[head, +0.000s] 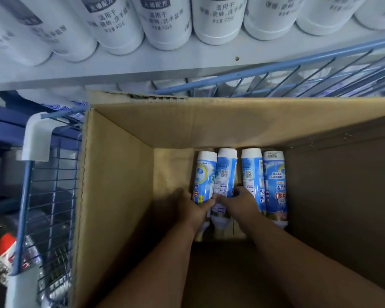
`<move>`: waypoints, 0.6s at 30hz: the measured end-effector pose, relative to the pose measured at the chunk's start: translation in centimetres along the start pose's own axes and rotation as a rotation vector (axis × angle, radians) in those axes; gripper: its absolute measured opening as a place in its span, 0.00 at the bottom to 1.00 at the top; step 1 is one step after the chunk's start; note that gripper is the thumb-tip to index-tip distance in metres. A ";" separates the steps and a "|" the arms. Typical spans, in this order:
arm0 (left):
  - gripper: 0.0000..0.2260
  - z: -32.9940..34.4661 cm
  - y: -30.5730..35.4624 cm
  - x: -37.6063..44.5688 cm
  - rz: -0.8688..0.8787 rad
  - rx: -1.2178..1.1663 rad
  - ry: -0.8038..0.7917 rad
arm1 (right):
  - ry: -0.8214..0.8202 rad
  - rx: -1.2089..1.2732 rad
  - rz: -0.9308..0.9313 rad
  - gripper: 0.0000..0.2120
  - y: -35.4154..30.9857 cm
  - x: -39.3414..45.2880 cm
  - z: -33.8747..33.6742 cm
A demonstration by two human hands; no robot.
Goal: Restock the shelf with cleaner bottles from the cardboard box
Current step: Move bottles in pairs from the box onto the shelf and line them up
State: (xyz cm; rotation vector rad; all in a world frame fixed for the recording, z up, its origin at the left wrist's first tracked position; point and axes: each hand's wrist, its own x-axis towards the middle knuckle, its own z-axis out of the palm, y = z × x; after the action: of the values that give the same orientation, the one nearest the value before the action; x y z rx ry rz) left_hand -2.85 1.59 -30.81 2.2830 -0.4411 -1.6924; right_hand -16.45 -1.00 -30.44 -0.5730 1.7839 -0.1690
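Several blue-and-white cleaner bottles lie side by side at the bottom of an open cardboard box (pixel 120 185). My left hand (pixel 192 207) grips the leftmost bottle (pixel 204 174) low on its body. My right hand (pixel 240 202) is curled round the second bottle (pixel 226 172) beside it. Two more bottles (pixel 273 181) lie to the right, untouched. Both forearms reach down into the box. The shelf board (pixel 142 63) above carries a row of white cleaner bottles (pixel 167 23).
A blue wire basket (pixel 51 196) stands left of the box, with a red-labelled clear bottle (pixel 7 252) by it. Blue wire racking (pixel 298 74) runs behind the box. The box's right half is dark and holds nothing visible.
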 end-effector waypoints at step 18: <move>0.25 -5.5 7.5 -19.8 0.132 -0.028 -0.034 | -0.455 0.654 0.141 0.18 -4.1 -20.5 -11.4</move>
State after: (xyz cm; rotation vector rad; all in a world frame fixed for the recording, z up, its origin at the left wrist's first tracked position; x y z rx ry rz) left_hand -3.63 2.71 -8.97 2.1577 -0.5595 -1.6641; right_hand -22.23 2.90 -7.67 -0.0051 1.2197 -0.4633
